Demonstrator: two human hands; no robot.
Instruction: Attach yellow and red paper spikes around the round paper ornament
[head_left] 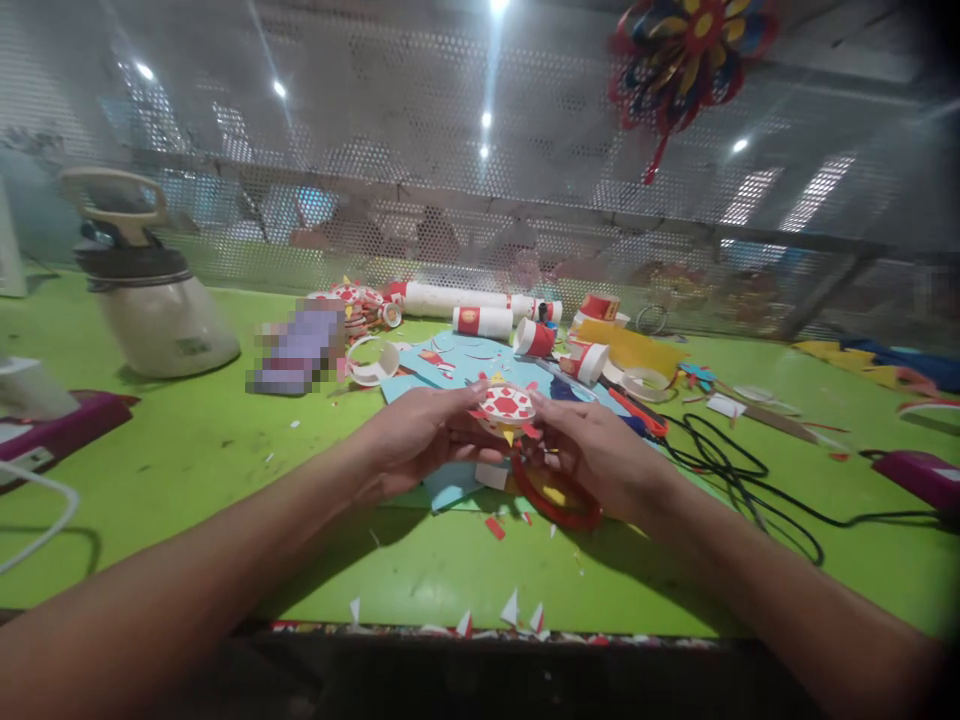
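Observation:
Between my two hands is a small round paper turtle (506, 404), white with red patches, with red and yellow points around its rim. My left hand (429, 432) grips its left edge, thumb on top and fingers beneath. On the right edge, my right hand (589, 440) pinches it the same way. Blue paper sheets (450, 360) lie under and behind the hands. Red-handled scissors (559, 500) rest partly below my right hand. Red and white paper cups (534, 338) lie on their sides behind it.
A large beige flask (161, 310) stands at the left, near a purple power strip (67, 435). More patterned turtles (352, 297) are stacked at the back. A black cable (727, 460) coils at the right. Paper scraps (510, 608) lie along the front edge of the green table (315, 580).

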